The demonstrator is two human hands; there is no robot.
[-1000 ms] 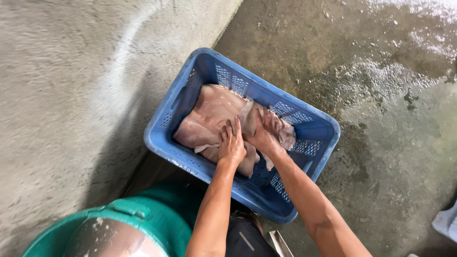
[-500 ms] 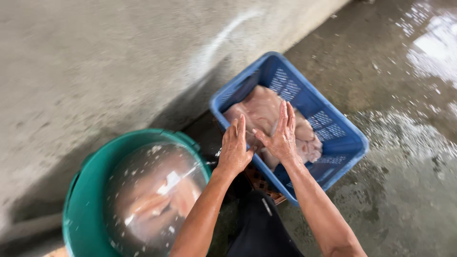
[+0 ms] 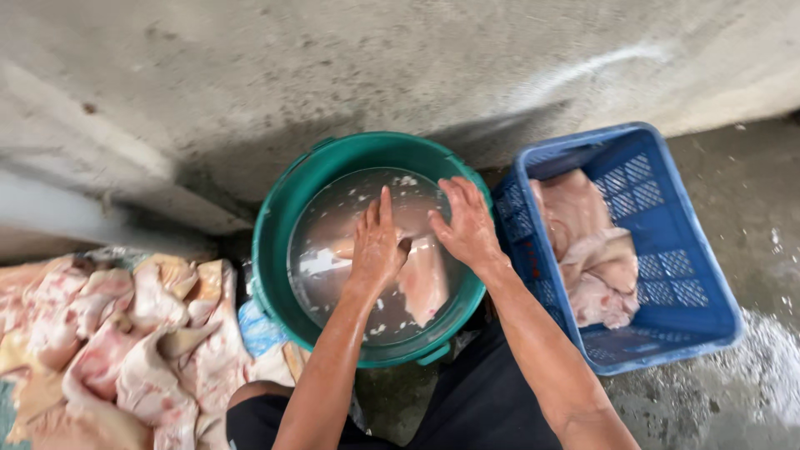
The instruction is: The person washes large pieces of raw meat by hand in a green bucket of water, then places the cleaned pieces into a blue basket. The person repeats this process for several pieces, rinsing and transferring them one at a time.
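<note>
A green tub point(image 3: 275, 225) filled with cloudy water stands against a concrete wall. Pale pink slabs of raw meat or skin point(image 3: 423, 279) float in it. My left hand point(image 3: 377, 242) hovers over the water with fingers straight and together, palm down, holding nothing. My right hand point(image 3: 467, 221) is just to its right over the tub's far right side, fingers spread, also empty. To the right sits a blue plastic crate point(image 3: 667, 333) with more pink pieces point(image 3: 587, 250) lying in it.
A heap of pink and white raw pieces point(image 3: 108, 342) lies on the ground at the lower left. The concrete wall point(image 3: 375, 75) runs along the top. Wet concrete floor point(image 3: 750, 208) spreads to the right of the crate. My dark-clothed knees are at the bottom.
My view has swung left from the blue crate to the green tub. Both hands left the pieces in the crate and moved over the water in the tub.
</note>
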